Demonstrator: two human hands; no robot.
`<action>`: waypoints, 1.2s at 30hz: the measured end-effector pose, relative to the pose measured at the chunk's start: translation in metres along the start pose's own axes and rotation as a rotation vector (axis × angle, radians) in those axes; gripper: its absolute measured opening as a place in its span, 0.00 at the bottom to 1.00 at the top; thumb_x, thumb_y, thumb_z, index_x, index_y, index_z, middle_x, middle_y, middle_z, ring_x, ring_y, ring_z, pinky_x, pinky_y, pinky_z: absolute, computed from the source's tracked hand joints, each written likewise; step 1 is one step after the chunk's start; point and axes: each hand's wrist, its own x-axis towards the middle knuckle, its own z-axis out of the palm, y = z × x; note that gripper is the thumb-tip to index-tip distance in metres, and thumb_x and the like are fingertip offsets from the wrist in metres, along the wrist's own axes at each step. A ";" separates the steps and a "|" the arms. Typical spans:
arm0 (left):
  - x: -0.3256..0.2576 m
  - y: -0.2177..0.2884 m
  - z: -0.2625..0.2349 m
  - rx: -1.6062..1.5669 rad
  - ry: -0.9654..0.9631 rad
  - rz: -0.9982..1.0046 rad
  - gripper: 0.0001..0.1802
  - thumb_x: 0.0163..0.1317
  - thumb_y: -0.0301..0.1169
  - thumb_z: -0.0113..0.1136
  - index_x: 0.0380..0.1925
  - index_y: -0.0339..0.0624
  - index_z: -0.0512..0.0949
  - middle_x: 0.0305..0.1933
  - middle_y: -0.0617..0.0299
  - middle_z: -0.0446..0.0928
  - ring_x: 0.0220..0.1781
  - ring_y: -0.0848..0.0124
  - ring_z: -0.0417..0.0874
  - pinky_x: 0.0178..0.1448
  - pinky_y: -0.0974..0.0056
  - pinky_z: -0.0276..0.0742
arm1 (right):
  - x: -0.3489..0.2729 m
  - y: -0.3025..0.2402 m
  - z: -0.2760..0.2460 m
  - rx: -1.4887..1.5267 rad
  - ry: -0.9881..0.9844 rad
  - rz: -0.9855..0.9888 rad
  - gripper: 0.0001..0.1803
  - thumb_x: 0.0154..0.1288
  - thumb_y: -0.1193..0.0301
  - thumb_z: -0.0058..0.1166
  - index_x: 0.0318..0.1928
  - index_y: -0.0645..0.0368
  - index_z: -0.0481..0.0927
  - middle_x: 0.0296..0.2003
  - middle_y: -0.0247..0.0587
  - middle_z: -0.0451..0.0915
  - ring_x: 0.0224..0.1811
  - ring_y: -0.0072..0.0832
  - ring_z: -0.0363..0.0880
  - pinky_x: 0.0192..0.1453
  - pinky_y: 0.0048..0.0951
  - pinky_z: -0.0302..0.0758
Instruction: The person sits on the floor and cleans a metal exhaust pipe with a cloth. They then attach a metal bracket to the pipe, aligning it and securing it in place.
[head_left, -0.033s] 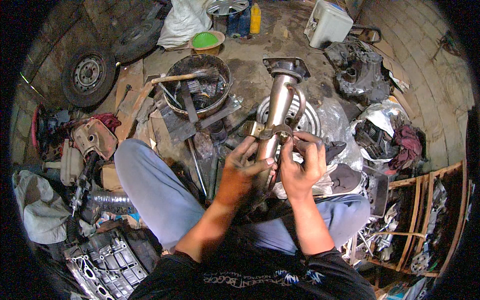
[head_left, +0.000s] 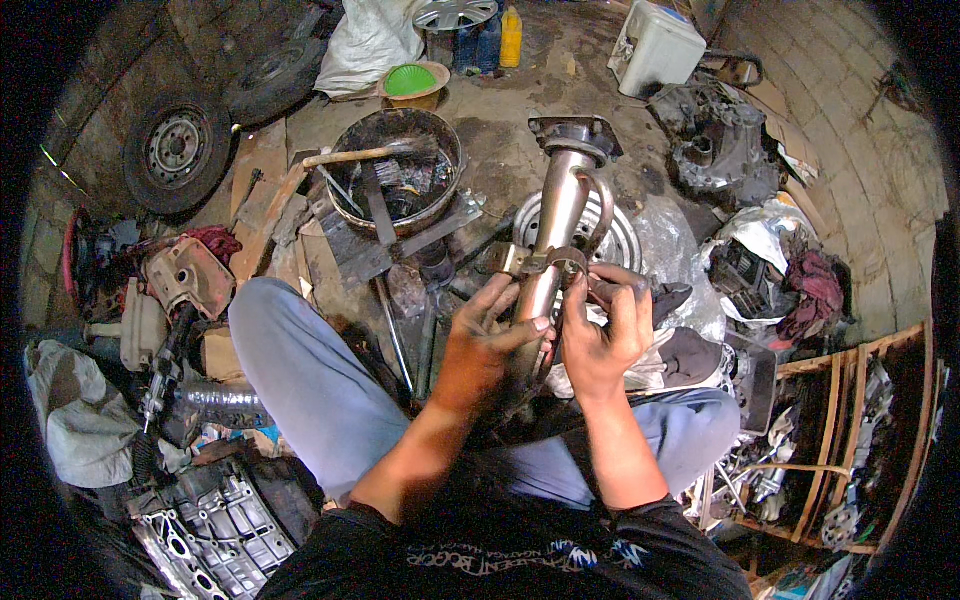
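A shiny metal tube (head_left: 556, 215) slants away from me over my lap, with a dark, roughly square flange (head_left: 576, 136) at its far end. A curved metal arm (head_left: 605, 208) arches off its right side, and a clamp-like ring (head_left: 568, 262) sits around its middle. A small block-shaped bracket (head_left: 505, 260) juts out to the left. My left hand (head_left: 487, 345) is closed around the lower tube, thumb across the top. My right hand (head_left: 610, 325) is closed in a pinch by the ring's right side; what lies between its fingertips is partly hidden.
Beyond my left knee stands a black oily basin (head_left: 440, 205) with a wooden-handled tool (head_left: 350, 156) across it. A wheel rim (head_left: 625, 240) lies behind the tube. A gearbox-like casting (head_left: 715, 145) rests at the right, a wooden rack (head_left: 815, 450) nearer, and an engine casting (head_left: 235, 530) lower left.
The tube's flanged end has shifted very slightly to the right and down. Both hands keep nearly the same place and hold.
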 end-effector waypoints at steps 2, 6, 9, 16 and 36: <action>0.001 -0.002 -0.001 0.016 0.009 -0.018 0.30 0.53 0.21 0.69 0.57 0.31 0.70 0.53 0.51 0.77 0.44 0.68 0.84 0.46 0.66 0.84 | 0.002 0.000 0.000 -0.022 -0.003 -0.026 0.09 0.51 0.83 0.65 0.33 0.64 0.79 0.38 0.46 0.82 0.36 0.39 0.82 0.38 0.35 0.78; -0.003 0.001 0.003 0.047 -0.017 0.102 0.31 0.52 0.20 0.70 0.57 0.30 0.70 0.56 0.49 0.75 0.49 0.66 0.83 0.50 0.66 0.83 | 0.003 0.001 0.002 -0.011 -0.062 -0.084 0.10 0.52 0.83 0.65 0.36 0.64 0.80 0.40 0.48 0.82 0.38 0.41 0.83 0.41 0.35 0.79; 0.003 -0.023 -0.015 0.345 -0.022 0.409 0.32 0.52 0.20 0.70 0.58 0.30 0.70 0.56 0.50 0.76 0.51 0.67 0.82 0.51 0.66 0.82 | 0.002 -0.003 0.001 0.035 -0.129 -0.008 0.08 0.55 0.83 0.62 0.37 0.66 0.80 0.42 0.49 0.81 0.42 0.42 0.83 0.44 0.36 0.80; -0.003 0.002 -0.005 0.314 -0.038 0.323 0.30 0.55 0.19 0.67 0.60 0.32 0.70 0.53 0.55 0.78 0.50 0.70 0.81 0.52 0.66 0.80 | 0.003 -0.008 -0.003 0.013 -0.337 -0.047 0.28 0.50 0.87 0.58 0.54 0.54 0.83 0.42 0.46 0.79 0.42 0.39 0.82 0.44 0.34 0.79; -0.006 0.013 -0.001 0.059 0.089 0.092 0.18 0.60 0.20 0.64 0.50 0.39 0.75 0.36 0.62 0.80 0.34 0.75 0.82 0.37 0.70 0.80 | 0.008 0.001 -0.006 0.176 -0.482 0.004 0.18 0.57 0.80 0.62 0.50 0.58 0.82 0.44 0.47 0.79 0.46 0.44 0.81 0.51 0.38 0.77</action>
